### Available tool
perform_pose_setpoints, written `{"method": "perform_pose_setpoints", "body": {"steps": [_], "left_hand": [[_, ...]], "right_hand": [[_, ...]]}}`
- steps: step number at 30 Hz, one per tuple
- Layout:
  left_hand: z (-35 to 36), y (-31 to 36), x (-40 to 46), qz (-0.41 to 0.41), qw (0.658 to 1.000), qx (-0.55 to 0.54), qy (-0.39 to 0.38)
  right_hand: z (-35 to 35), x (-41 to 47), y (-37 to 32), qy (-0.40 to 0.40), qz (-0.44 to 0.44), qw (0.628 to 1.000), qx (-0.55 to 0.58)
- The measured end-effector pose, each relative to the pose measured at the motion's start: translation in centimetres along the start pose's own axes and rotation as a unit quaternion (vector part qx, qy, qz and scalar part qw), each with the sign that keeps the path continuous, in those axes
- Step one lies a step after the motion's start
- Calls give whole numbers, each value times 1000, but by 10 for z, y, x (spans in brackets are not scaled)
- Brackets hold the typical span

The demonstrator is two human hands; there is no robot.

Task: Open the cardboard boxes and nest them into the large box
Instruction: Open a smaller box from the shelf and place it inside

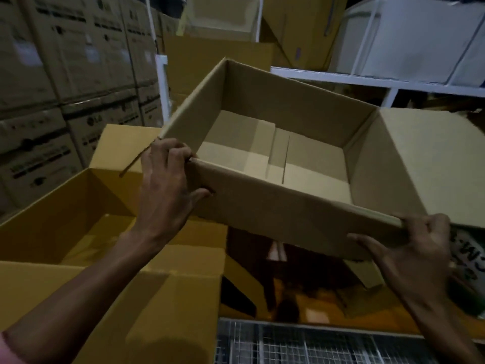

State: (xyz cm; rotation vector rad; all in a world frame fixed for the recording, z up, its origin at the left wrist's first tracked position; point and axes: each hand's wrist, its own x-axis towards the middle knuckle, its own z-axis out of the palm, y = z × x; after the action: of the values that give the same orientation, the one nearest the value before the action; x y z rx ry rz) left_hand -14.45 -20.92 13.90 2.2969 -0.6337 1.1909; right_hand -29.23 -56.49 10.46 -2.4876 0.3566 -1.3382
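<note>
— cardboard fills our far left: printed cartons stacked in tall rows, their labels too blurred for us to read.

— and just right of them, low down?

— we see the large yellow box standing open, its flaps spread outward and its inside showing only the folded bottom. our left arm passes over its near flap.

— what is our left hand doing?

— it holds the near left corner of the brown box. the fingers curl over the top edge at that corner and the thumb presses the outer wall below.

— where does that brown box sit?

— we hold it up in the air, tilted, its opening turned toward us, above and to the right of the yellow box, partly over its right edge. its bottom flaps are folded shut inside, and one top flap spreads out to the right.

— and our right hand?

— it grips the near right corner, fingers wrapped over the edge and thumb flat along the front wall.

— anything beyond?

— a white shelf frame runs behind, and a wire mesh surface lies low at the right.
</note>
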Motion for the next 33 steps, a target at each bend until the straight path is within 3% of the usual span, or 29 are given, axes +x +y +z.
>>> {"method": "perform_pose_setpoints", "body": {"steps": [8, 15, 21, 33], "left_hand": [[-109, -144, -27, -31, 998, 49, -3], [-148, -240, -60, -75, 993, 86, -27], [-135, -280, -72, -140, 984, 91, -61], [-136, -304, -96, -170, 964, 135, -157]], "right_hand": [[56, -38, -159, -35, -19, 996, 78], [116, -51, -243, -79, -51, 992, 89], [156, -65, -274, -106, -29, 992, 57], [173, -100, -286, -199, -25, 979, -22]]}}
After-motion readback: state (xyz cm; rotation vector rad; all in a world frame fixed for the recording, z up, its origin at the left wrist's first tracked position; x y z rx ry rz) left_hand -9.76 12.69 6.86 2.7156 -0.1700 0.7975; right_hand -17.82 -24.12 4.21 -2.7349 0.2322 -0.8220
